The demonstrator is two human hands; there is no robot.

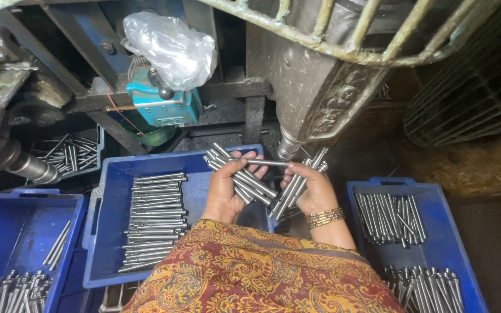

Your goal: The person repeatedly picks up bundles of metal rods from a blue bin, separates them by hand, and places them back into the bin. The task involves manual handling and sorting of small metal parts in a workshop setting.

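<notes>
- Head view: left hand is clamped around a bundle of steel rods, which fan out to the far left over the middle blue tray.
- Right hand grips a second bundle, angled up toward the machine spindle.
- Single rod lies horizontal between the two hands, pinched at the fingertips, just near of the spindle nose.
- Rods look plain: short, round, bright grey, uniform length, some with a stepped end.
- Risk: both fists are full, so the bundles could splay and drop rods between the trays.
- Risk: fingers are close to the spindle; bangles and the loose patterned fabric could snag.
- Sorted row of rods lies in the middle tray; right tray holds more.
</notes>
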